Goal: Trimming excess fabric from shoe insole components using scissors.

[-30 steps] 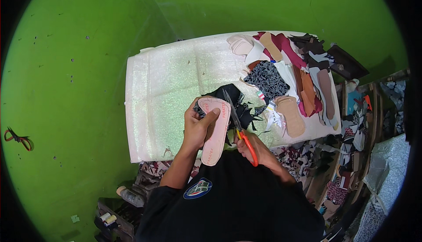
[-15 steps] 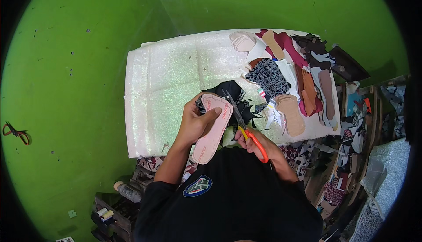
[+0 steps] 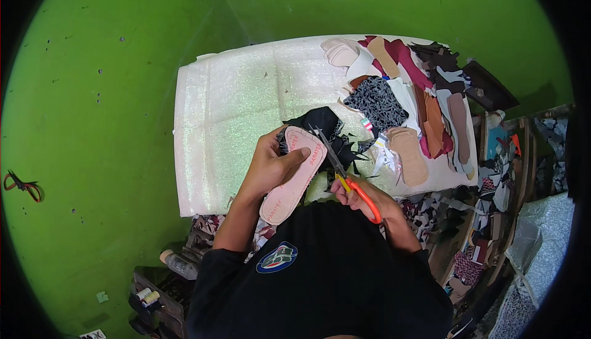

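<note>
My left hand (image 3: 269,168) grips a pink shoe insole (image 3: 294,179) with dark patterned fabric stuck under it, thumb on top near the toe end. My right hand (image 3: 360,199) holds orange-handled scissors (image 3: 348,182), whose blades reach up along the insole's right edge. Black fabric offcuts (image 3: 320,122) lie just beyond the insole on the white foam-covered table (image 3: 234,105).
At the table's right end lies a heap of insoles and cut pieces (image 3: 406,93) in beige, maroon, brown and patterned black. Green floor surrounds the table. Fabric scraps and crates crowd the right side (image 3: 498,179). A bottle (image 3: 178,265) and thread spools (image 3: 148,295) sit lower left.
The insole has been turned slightly in my left hand and the scissors have shifted along its edge. Both hands stay in front of me.
</note>
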{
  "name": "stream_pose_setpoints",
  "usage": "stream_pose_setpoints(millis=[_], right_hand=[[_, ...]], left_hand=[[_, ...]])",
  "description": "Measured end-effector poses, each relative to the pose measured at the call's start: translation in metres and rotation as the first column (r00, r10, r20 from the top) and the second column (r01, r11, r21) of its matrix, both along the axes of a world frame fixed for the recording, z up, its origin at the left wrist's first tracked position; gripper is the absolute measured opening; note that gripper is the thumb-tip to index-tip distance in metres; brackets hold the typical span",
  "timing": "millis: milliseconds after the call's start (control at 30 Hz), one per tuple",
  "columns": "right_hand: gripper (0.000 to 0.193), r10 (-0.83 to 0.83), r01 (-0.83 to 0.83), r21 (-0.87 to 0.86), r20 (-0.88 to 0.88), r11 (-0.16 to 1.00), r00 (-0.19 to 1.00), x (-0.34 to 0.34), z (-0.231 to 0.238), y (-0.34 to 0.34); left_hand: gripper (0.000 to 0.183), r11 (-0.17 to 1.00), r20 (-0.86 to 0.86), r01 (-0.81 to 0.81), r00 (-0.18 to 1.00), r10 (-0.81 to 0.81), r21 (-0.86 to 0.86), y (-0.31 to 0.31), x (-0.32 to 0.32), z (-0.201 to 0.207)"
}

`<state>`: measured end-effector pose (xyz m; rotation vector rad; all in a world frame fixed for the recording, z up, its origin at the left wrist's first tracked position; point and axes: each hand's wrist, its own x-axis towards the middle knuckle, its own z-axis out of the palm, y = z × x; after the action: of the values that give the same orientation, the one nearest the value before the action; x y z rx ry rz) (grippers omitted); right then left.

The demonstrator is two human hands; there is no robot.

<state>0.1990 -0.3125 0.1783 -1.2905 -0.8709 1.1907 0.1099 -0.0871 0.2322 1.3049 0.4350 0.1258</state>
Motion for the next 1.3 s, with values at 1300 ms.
stream_pose_setpoints(millis=[1300], right_hand=[[0.047, 0.049, -0.013, -0.213, 0.168, 0.977, 0.985, 0.002, 0.011, 0.001]], left_hand=[[0.017, 0.987, -0.065, 0.099, 0.994, -0.092, 0.126, 0.007, -0.001, 0.002]])
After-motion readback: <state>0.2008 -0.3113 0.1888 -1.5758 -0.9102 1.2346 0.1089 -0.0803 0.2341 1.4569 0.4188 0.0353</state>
